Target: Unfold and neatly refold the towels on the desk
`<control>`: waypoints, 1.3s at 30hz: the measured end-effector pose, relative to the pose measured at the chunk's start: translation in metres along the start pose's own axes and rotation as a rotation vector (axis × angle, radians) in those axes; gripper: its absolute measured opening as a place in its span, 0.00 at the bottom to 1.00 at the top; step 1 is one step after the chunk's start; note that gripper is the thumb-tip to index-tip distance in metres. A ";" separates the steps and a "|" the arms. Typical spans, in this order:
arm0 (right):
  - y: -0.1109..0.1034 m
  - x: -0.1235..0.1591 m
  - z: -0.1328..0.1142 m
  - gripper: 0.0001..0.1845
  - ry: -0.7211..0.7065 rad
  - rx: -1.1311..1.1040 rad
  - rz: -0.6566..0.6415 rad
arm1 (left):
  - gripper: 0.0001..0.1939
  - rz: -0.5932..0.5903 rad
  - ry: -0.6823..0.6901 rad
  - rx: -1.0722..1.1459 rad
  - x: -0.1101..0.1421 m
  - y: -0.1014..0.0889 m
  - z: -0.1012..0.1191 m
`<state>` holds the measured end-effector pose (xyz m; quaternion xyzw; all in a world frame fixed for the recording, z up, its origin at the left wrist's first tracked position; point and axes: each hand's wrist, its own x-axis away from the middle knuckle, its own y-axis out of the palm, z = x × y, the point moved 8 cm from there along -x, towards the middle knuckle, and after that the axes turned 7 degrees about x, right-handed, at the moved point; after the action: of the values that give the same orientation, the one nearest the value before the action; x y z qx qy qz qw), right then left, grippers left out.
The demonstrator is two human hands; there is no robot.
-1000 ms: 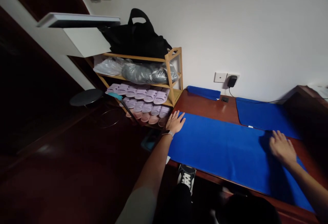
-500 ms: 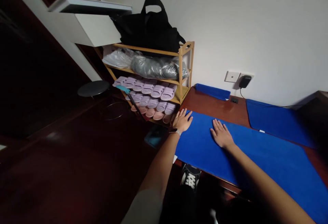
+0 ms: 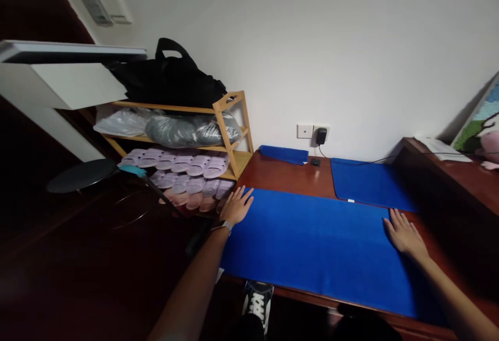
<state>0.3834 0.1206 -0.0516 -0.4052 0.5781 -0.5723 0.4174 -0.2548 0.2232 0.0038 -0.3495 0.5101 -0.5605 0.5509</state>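
Observation:
A blue towel (image 3: 312, 247) lies spread flat along the front of a reddish-brown wooden table (image 3: 288, 177). My left hand (image 3: 236, 206), with a watch on the wrist, rests on the towel's far left corner, fingers spread. At the far right corner my right hand (image 3: 406, 233) lies flat, fingers stretched out, partly over the towel's edge. Behind it, against the wall, is a second flat blue towel (image 3: 370, 182) with a small white tag. A narrow folded blue towel (image 3: 284, 154) sits at the table's back left.
Left of the table stands a wooden rack (image 3: 234, 135) with lilac and pink slippers (image 3: 187, 163), plastic-wrapped items and a black bag (image 3: 175, 78). A black plug (image 3: 320, 135) trails a cord over the back towel. A raised wooden ledge (image 3: 460, 174) borders the right.
My right hand has slid right across the towel, from near its middle to its far right corner. My left hand stays at the left corner. The view has turned right.

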 end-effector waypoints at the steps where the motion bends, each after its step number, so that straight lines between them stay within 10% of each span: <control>1: 0.001 0.000 0.002 0.45 0.000 -0.004 0.000 | 0.27 -0.003 0.000 -0.010 -0.001 0.000 0.000; 20: 0.002 -0.011 0.002 0.48 0.021 -0.099 -0.017 | 0.27 0.013 -0.046 0.043 0.009 -0.012 0.008; 23: -0.017 -0.003 -0.050 0.49 -0.039 -0.074 0.078 | 0.27 0.039 -0.043 0.075 0.011 -0.011 0.005; 32: -0.060 0.103 -0.384 0.41 -0.596 -0.145 -0.016 | 0.28 0.058 -0.026 0.100 0.012 -0.006 0.003; 35: -0.058 0.112 -0.412 0.42 -0.608 -0.133 -0.091 | 0.28 0.051 -0.034 0.085 0.011 -0.007 0.003; 39: -0.046 0.101 -0.358 0.43 -0.559 -0.121 -0.075 | 0.28 0.034 -0.032 0.066 0.009 -0.006 0.002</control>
<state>0.0120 0.1398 -0.0085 -0.5922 0.4584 -0.4180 0.5143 -0.2556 0.2137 0.0084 -0.3314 0.4885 -0.5620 0.5794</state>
